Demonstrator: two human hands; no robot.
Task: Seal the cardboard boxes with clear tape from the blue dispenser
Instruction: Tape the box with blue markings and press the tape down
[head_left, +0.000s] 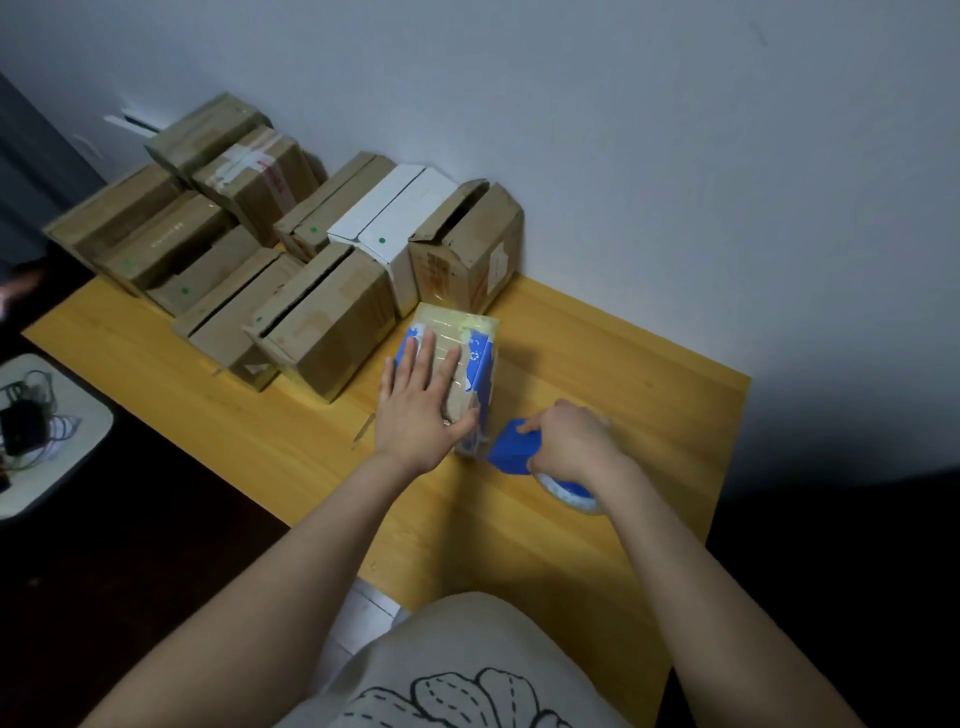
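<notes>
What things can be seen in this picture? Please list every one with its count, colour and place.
table: one, yellow wood, against the wall.
brown boxes: about nine, brown, stacked at the table's back left.
white box: one, white, among the brown boxes.
blue box: one, blue and white, taped, in front of the stack.
dispenser: one, blue, at the blue box's near end.
tape roll: one, pale, on the dispenser.
wall: one, grey, behind the table.
stand: one, white, left of the table.
cables: a tangle, dark, on the stand.
left hand: one, flat on the blue box.
right hand: one, grips the dispenser.
</notes>
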